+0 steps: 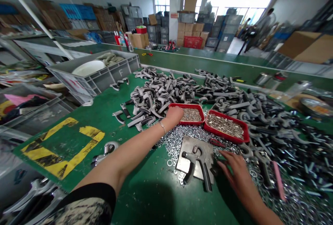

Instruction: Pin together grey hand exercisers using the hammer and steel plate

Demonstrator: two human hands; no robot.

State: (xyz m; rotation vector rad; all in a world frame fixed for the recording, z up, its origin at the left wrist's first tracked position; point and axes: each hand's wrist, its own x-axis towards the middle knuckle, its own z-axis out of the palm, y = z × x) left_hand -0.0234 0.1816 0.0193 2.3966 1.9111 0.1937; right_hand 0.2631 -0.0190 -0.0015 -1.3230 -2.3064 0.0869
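My left hand (174, 115) reaches into the left end of a red tray (203, 121) of tiny metal parts. Its fingers are curled downward, and whatever they hold is hidden. Below the tray, a grey plier-like tool (199, 155) with two dark handles and a small coil spring lies on a flat metal plate (184, 143). To the right of that plate, my right hand (236, 171) hovers with fingers apart and nothing in them. A second red tray (247, 138), filled with small metal pins (225, 126), stands beyond the right hand.
Loose metal rings (170, 148) surround the plate. A heap of grey tool bodies (166, 88) covers the bench's far side. Dark parts (293, 148) and a pink strip (279, 181) lie at right. A grey crate (111, 75) stands at left; people (257, 27) are in the background.
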